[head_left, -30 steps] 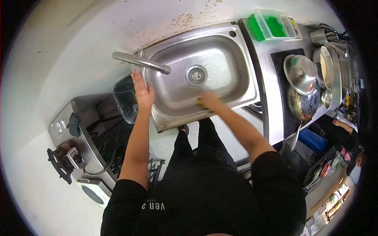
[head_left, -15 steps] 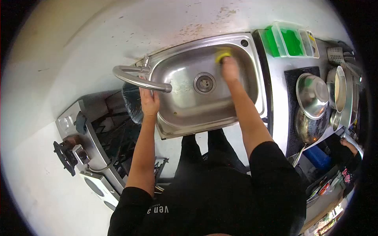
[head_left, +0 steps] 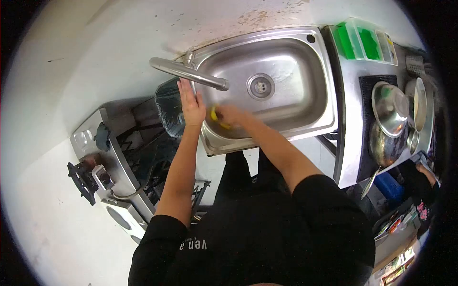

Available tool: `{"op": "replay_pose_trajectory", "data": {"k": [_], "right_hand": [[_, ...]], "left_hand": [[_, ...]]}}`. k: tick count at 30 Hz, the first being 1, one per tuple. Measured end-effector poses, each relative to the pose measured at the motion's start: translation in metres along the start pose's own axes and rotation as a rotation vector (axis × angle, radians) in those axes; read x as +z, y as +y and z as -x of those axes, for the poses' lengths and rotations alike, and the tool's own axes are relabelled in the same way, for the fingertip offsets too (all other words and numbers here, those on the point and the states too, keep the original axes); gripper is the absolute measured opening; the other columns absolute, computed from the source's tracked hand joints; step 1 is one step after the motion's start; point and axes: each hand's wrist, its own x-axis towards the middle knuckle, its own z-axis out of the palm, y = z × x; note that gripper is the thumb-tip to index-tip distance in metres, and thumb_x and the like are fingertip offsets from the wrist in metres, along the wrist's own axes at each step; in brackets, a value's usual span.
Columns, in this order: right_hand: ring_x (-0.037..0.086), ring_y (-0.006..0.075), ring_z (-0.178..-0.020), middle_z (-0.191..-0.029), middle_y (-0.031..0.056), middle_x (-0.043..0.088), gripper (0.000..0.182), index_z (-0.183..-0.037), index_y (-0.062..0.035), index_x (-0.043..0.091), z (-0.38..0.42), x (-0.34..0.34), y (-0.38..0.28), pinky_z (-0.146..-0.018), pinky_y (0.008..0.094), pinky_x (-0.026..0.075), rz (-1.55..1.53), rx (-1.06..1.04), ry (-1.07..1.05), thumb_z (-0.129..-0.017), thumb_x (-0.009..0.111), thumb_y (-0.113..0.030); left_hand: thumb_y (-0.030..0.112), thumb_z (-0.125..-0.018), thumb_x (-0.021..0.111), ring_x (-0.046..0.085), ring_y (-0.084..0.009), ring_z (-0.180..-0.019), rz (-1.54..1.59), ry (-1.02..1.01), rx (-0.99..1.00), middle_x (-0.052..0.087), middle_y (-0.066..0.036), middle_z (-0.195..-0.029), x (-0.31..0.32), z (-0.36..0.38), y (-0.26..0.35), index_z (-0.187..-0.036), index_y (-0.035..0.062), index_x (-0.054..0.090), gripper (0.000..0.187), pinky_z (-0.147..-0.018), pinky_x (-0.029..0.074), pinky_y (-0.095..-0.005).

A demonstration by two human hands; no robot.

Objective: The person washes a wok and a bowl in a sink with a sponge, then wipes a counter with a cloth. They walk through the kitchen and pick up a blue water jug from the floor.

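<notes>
A stainless steel sink (head_left: 296,112) with a round drain (head_left: 261,86) lies in front of me. My left hand (head_left: 192,107) rests on the sink's left rim below the curved faucet (head_left: 191,73), fingers stretched out and holding nothing. Inside the basin, at its near left corner, my right hand (head_left: 230,116) is closed on a yellow sponge (head_left: 214,113). Motion smears this hand and the sponge, and the fingers partly cover the sponge.
Right of the sink, a counter bears a clear container with green parts (head_left: 369,44), a metal bowl (head_left: 390,108) and a pan (head_left: 387,145) on a black mat (head_left: 366,164). A black bag (head_left: 169,107) hangs at the left. Another person's arm (head_left: 426,174) shows far right.
My right hand has swept the yellow sponge from the sink's far right side to the near left corner. My left hand stays on the left rim. The view has shifted slightly.
</notes>
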Motion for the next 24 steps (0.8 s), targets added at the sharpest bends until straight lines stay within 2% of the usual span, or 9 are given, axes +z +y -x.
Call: {"op": "replay_pose_trajectory", "data": {"k": [6,8,11,14,16,17,20,21,24], "right_hand": [[0.059,0.0369,-0.078,-0.080,0.0193,0.062,0.018,-0.087,-0.0036,0.063,0.071,-0.003,0.034,-0.074,0.0436,0.046,0.288,0.161,-0.113,-0.076,0.055,-0.015],[0.060,0.0342,-0.091,-0.099,0.0191,0.063,0.024,-0.090,-0.0022,0.063,0.131,-0.036,0.076,-0.077,0.0440,0.047,0.257,0.276,0.231,-0.079,0.051,-0.020],[0.062,0.0288,-0.096,-0.099,0.0171,0.063,0.023,-0.099,-0.0025,0.060,0.173,-0.137,0.085,-0.078,0.0385,0.051,0.848,0.695,0.192,-0.083,0.053,-0.018],[0.064,0.0286,-0.088,-0.097,0.0178,0.063,0.025,-0.100,-0.0009,0.057,0.137,-0.174,0.148,-0.074,0.0381,0.052,0.774,0.601,0.432,-0.084,0.055,-0.020],[0.063,0.0316,-0.084,-0.095,0.0175,0.063,0.023,-0.100,-0.0006,0.057,0.080,-0.150,0.167,-0.075,0.0396,0.051,0.470,0.767,0.852,-0.084,0.053,-0.017],[0.061,0.0333,-0.088,-0.096,0.0180,0.062,0.023,-0.101,-0.0020,0.058,0.048,-0.128,0.175,-0.079,0.0410,0.049,0.444,0.647,0.917,-0.084,0.051,-0.015],[0.059,0.0340,-0.096,-0.102,0.0203,0.061,0.023,-0.102,-0.0020,0.057,0.001,-0.089,0.099,-0.085,0.0448,0.045,0.073,0.224,0.646,-0.081,0.052,-0.010],[0.052,0.0330,-0.111,-0.115,0.0237,0.055,0.022,-0.100,0.0006,0.058,0.009,-0.115,0.035,-0.091,0.0432,0.043,0.245,0.376,0.353,-0.083,0.046,-0.006],[0.056,0.0314,-0.104,-0.108,0.0175,0.059,0.021,-0.097,-0.0023,0.061,0.029,-0.150,0.004,-0.084,0.0415,0.047,0.363,0.431,0.606,-0.082,0.048,-0.008]], "left_hand": [[0.004,-0.085,0.047,0.016,-0.0438,-0.135,0.050,0.035,0.070,0.019,-0.025,-0.146,-0.009,0.002,0.012,-0.139,-0.0042,0.023,0.060,-0.108,0.020,-0.0482],[0.004,-0.084,0.048,0.017,-0.0433,-0.135,0.005,0.035,0.109,0.020,-0.024,-0.146,-0.010,0.001,0.013,-0.139,-0.0035,0.024,0.060,-0.108,0.020,-0.0480],[0.004,-0.084,0.048,0.019,-0.0426,-0.134,-0.103,0.005,0.143,0.023,-0.023,-0.145,-0.013,-0.001,0.016,-0.138,-0.0029,0.026,0.059,-0.109,0.020,-0.0476],[0.004,-0.083,0.048,0.021,-0.0423,-0.133,-0.183,-0.035,0.222,0.027,-0.022,-0.143,-0.014,-0.001,0.018,-0.137,-0.0038,0.028,0.059,-0.109,0.021,-0.0477],[0.005,-0.082,0.049,0.022,-0.0423,-0.133,-0.199,-0.033,0.310,0.029,-0.022,-0.142,-0.013,-0.007,0.020,-0.136,-0.0047,0.029,0.058,-0.109,0.021,-0.0481],[0.005,-0.082,0.050,0.023,-0.0423,-0.132,-0.196,-0.069,0.323,0.030,-0.022,-0.141,-0.012,-0.008,0.020,-0.135,-0.0054,0.030,0.058,-0.109,0.021,-0.0485],[0.005,-0.078,0.054,0.024,-0.0430,-0.131,-0.143,-0.082,0.380,0.029,-0.024,-0.140,-0.002,-0.016,0.024,-0.135,-0.0063,0.029,0.062,-0.109,0.021,-0.0491],[0.004,-0.078,0.055,0.024,-0.0434,-0.131,-0.096,-0.036,0.376,0.028,-0.025,-0.140,-0.010,-0.029,0.040,-0.135,-0.0065,0.027,0.065,-0.109,0.021,-0.0493],[0.002,-0.077,0.058,0.024,-0.0442,-0.131,-0.024,0.028,0.335,0.023,-0.027,-0.142,-0.015,-0.059,0.062,-0.138,-0.0067,0.020,0.072,-0.108,0.021,-0.0500]]}}
